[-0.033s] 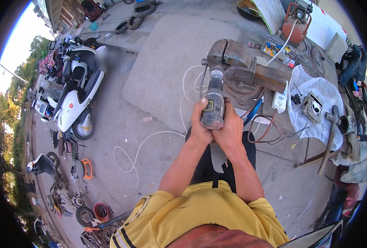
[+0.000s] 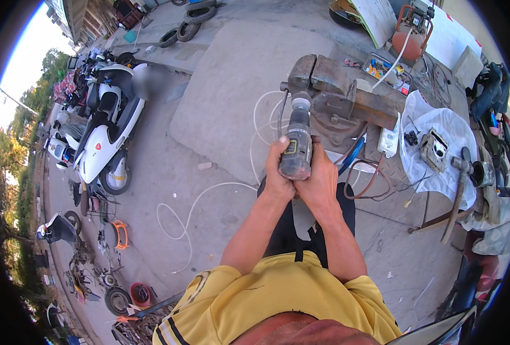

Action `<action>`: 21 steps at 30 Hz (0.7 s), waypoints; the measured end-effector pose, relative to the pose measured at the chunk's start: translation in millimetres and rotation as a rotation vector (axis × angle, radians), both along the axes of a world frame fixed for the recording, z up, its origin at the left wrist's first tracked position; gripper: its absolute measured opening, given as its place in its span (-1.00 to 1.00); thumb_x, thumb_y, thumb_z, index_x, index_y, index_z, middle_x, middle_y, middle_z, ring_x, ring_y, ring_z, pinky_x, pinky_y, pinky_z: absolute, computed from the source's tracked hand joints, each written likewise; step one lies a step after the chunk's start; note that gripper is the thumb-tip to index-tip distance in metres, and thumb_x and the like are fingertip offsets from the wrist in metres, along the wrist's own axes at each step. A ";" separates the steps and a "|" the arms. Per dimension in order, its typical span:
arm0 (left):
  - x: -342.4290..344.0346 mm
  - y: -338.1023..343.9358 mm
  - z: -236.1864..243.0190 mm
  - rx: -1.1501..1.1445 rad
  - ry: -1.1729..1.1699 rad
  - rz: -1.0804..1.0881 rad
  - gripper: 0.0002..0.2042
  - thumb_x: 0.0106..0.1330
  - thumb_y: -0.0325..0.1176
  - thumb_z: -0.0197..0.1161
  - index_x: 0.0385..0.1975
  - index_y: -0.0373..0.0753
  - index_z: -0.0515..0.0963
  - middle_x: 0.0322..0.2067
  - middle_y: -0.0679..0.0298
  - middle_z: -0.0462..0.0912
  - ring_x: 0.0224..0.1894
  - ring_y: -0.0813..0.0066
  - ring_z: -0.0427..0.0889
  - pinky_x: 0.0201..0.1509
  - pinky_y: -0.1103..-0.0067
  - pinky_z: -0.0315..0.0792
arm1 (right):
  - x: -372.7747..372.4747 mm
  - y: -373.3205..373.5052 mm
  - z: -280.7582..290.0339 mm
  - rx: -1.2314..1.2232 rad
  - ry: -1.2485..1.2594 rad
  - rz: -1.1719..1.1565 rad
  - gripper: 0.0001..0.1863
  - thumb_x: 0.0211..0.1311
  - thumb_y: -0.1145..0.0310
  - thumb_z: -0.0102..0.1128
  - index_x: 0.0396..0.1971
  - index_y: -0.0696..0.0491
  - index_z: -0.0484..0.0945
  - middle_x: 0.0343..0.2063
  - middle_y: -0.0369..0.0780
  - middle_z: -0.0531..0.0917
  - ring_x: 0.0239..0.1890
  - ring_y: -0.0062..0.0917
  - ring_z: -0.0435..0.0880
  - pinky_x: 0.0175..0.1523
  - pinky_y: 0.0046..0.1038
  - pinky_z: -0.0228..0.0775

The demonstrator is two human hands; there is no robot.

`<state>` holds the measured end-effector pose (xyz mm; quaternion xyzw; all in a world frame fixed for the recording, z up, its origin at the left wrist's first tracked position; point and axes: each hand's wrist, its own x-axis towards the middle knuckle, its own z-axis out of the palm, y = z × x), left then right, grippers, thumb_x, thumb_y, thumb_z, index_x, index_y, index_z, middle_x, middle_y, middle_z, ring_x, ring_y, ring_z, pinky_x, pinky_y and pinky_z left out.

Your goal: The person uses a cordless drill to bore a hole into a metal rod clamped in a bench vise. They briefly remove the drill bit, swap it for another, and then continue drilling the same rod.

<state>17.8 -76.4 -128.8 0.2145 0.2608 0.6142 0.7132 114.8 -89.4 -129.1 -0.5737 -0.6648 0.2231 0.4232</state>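
Between my two hands is a grey cordless drill, its front end pointing away from me toward a rusty bench vise. My left hand wraps the drill's lower part from the left, the thumb up along its side. From the right, my right hand closes round it, fingers beside the body. A pale round piece sits at the drill's front, close against the vise jaws. The drill's handle is hidden under the body and my hands. Left of the drill tip hangs the vise's handle bar.
Right of the vise lie a white power strip, a plastic sheet with a metal engine part, and a hammer. Behind stand a toolbox and an air compressor. A thin white hose loops over the floor; a white scooter stands left.
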 end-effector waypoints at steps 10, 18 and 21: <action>-8.6 0.9 1.6 0.019 -0.025 -0.046 -0.34 0.34 0.16 0.04 0.01 -0.43 0.59 -0.14 0.07 0.71 -0.09 0.28 0.69 0.09 0.40 0.54 | -6.9 -0.9 1.9 -0.034 -0.039 -0.013 -0.34 0.05 0.30 0.40 0.13 0.28 0.38 -0.17 0.18 0.68 -0.21 0.11 0.73 -0.19 -0.04 0.59; -16.4 1.6 5.8 0.018 -0.035 -0.040 -0.33 0.34 0.17 0.05 0.02 -0.43 0.58 -0.13 0.05 0.71 -0.08 0.26 0.70 0.10 0.40 0.55 | -14.5 1.1 3.0 -0.039 -0.066 -0.033 -0.32 0.04 0.34 0.41 0.15 0.27 0.37 -0.17 0.17 0.68 -0.22 0.13 0.72 -0.20 -0.01 0.59; -17.4 4.0 3.4 0.002 -0.063 -0.037 -0.35 0.34 0.16 0.07 0.01 -0.44 0.58 -0.13 0.05 0.71 -0.09 0.26 0.71 0.09 0.39 0.56 | -15.9 2.2 2.5 -0.020 -0.064 -0.030 -0.32 0.03 0.34 0.41 0.15 0.29 0.36 -0.16 0.18 0.67 -0.22 0.14 0.72 -0.20 -0.01 0.59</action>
